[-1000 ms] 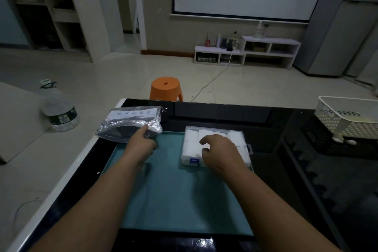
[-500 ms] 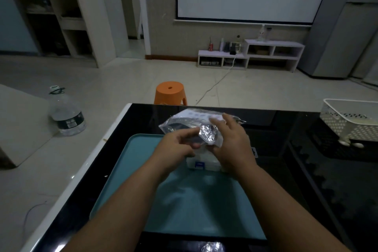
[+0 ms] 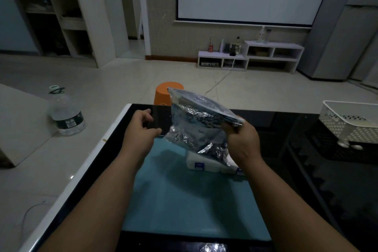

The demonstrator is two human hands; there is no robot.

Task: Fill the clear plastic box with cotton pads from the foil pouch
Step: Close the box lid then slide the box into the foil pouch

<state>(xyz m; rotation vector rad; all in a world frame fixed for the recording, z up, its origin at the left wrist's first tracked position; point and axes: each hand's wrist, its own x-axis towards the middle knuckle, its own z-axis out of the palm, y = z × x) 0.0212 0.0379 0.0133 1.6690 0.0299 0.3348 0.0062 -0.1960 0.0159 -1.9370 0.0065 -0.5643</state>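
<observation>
The crinkled silver foil pouch [image 3: 196,125] hangs in the air above the table, tilted, its opening edge running up to the left. My right hand [image 3: 241,139] pinches the pouch's upper right corner. My left hand [image 3: 141,129] is just left of the pouch with its fingers apart, and it holds nothing; whether a fingertip touches the foil I cannot tell. Below the pouch, on the teal mat [image 3: 184,200], sits the clear plastic box [image 3: 204,164] with white cotton pads in it. The pouch and my right hand hide most of the box.
The mat lies on a black glass table [image 3: 306,190] with a white left edge. A white perforated basket [image 3: 351,122] stands at the right. On the floor are an orange stool [image 3: 163,94] beyond the table and a large water bottle [image 3: 66,116] to the left.
The pouch went from lying at the mat's far left corner to being lifted over the box. My right hand left the box and took the pouch; my left hand let go of it.
</observation>
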